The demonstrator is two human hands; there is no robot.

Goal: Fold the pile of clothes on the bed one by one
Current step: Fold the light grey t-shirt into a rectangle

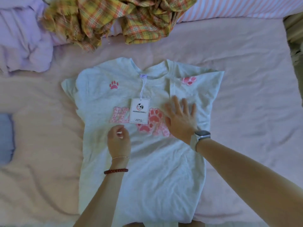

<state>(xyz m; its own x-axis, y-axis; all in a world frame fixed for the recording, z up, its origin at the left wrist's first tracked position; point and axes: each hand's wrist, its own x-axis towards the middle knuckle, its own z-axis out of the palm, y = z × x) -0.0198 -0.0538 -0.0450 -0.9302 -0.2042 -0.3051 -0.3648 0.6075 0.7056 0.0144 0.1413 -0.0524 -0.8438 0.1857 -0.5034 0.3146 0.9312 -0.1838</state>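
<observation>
Shirt spread flat, folding barely begun

Head view. Pale mint cotton T-shirt with pink paw prints point(144, 161) lies face up in the middle of the pink-sheeted bed point(246, 112), collar away from the person and hem nearest them. Its sleeve on the person's right appears already turned inward over the chest; the opposite sleeve lies out to the side. A white cardboard swing tag point(139, 110) on a string from the collar rests on the chest print. No body fold is visible yet, so this garment is judged at an early stage.

Remaining work: a crumpled yellow and orange plaid garment point(123, 20) sits unfolded at the far edge of the bed, with bunched lilac fabric point(24, 46) to the left of it. No finished folded item is visible.

Hand pose: right hand point(180, 118), with a watch on the wrist, lies flat on the shirt's chest, fingers straight and spread, pressing beside the folded-in sleeve. Left hand point(118, 140) hovers at or on the shirt below the print, fingers curled inward; whether they pinch the cloth cannot be told.
</observation>
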